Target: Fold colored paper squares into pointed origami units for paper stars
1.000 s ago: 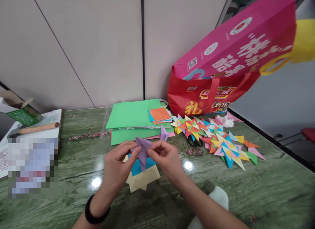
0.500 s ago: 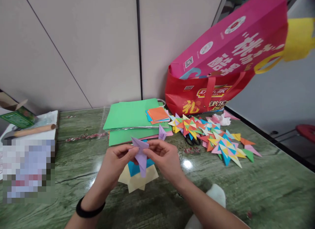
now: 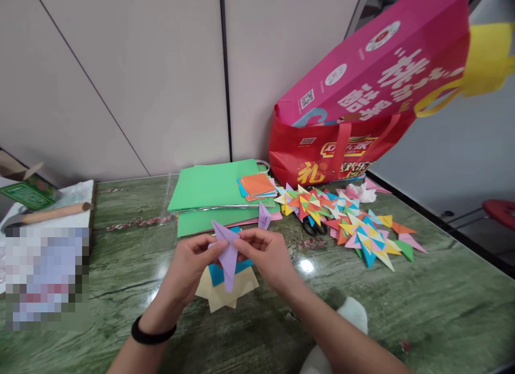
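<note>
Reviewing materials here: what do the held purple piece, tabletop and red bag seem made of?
Held purple piece: matte paper, given its crisp creases.
Tabletop: glossy, veined, perhaps stone or imitation; bright reflections show.
Red bag: slightly shiny, perhaps laminated fabric or plastic, judging by its sheen.

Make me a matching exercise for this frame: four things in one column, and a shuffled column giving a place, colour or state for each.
Things
1. Nearer lilac folded paper
2. Stack of small square sheets
3. Wristband
4. Red bag

Places, colours, states
A. Behind the pile of pointed paper pieces
B. Black
C. Between the left hand and the right hand
D. Orange on top, lying on green sheets

Pairs: 1-C, 2-D, 3-B, 4-A
</note>
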Tool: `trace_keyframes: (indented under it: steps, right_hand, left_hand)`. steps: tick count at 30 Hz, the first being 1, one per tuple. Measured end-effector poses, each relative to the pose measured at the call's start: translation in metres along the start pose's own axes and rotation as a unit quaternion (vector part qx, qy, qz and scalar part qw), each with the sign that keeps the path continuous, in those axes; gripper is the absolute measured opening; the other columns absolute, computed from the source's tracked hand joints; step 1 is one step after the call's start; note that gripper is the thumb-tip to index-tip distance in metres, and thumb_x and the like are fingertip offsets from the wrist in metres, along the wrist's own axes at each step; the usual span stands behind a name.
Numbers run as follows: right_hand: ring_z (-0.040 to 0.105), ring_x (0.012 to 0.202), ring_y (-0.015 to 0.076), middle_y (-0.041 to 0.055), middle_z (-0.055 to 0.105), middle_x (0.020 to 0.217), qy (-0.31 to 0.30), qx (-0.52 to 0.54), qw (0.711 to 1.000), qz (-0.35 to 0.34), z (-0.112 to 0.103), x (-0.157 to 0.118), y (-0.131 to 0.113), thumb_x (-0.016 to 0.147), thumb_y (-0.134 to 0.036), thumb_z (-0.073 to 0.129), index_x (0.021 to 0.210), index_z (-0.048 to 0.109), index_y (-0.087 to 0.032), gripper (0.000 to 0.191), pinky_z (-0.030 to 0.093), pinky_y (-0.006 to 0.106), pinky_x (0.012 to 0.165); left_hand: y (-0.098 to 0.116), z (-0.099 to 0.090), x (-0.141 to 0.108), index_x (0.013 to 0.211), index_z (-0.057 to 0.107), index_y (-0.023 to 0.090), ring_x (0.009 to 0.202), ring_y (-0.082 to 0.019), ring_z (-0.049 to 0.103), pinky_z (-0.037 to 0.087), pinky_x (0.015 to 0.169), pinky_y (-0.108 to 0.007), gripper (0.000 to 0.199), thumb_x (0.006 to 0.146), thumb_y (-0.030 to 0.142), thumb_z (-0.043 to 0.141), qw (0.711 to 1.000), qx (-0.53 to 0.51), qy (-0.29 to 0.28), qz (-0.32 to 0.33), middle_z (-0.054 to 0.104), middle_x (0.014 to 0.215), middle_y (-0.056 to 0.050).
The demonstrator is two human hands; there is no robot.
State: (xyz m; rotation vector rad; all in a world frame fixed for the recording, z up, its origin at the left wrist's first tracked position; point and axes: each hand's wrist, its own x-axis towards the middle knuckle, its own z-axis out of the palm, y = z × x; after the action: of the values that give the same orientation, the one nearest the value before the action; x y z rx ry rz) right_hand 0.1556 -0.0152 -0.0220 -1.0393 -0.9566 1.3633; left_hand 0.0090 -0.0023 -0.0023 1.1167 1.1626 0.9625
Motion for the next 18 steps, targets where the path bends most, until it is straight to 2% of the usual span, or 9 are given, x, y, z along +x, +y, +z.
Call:
trace_keyframes:
  steps: [4,9,14,18]
  right_hand:
    - [0.057,0.047,0.0096,-0.0021,0.063,0.055,-0.012,0.037,0.998,0.046,-0.0026,0.0028,0.0019,0.056,-0.036,0.078,0.067,0.066,-0.015,0.026,0.052,0.025,0.051]
    - [0.057,0.046,0.009,-0.0029,0.061,0.052,-0.022,0.031,0.998,0.053,-0.0024,0.0039,0.0047,0.056,-0.038,0.077,0.067,0.066,-0.015,0.028,0.051,0.023,0.05]
    - [0.057,0.048,0.0097,-0.0013,0.063,0.056,0.008,0.015,1.0,0.015,-0.0023,0.0045,0.005,0.059,-0.036,0.076,0.068,0.066,-0.016,0.024,0.052,0.024,0.052]
    - [0.058,0.05,0.0101,-0.0007,0.063,0.058,0.005,0.0,1.0,-0.013,-0.0024,0.0038,0.005,0.062,-0.034,0.074,0.069,0.067,-0.017,0.02,0.052,0.024,0.053]
  left_hand:
    - [0.0005,-0.0006,-0.0006,0.058,0.069,0.014,0.049,-0.011,0.054,0.043,0.05,-0.021,0.018,0.057,0.031,0.077,1.0,0.016,0.013,0.009,0.065,0.053,-0.001]
    - [0.0034,0.0005,-0.0015,0.056,0.068,0.015,0.048,-0.012,0.054,0.042,0.048,-0.021,0.017,0.058,0.03,0.075,0.997,0.068,0.029,0.032,0.064,0.051,0.0]
    - [0.001,0.0016,-0.0006,0.073,0.072,0.015,0.056,-0.015,0.059,0.047,0.055,-0.024,0.023,0.058,0.031,0.075,0.998,0.044,0.019,0.032,0.071,0.066,-0.003]
    - [0.0026,0.0021,-0.0025,0.071,0.073,0.015,0.057,-0.015,0.059,0.047,0.054,-0.024,0.021,0.058,0.031,0.075,0.996,0.056,0.055,0.051,0.071,0.066,-0.004]
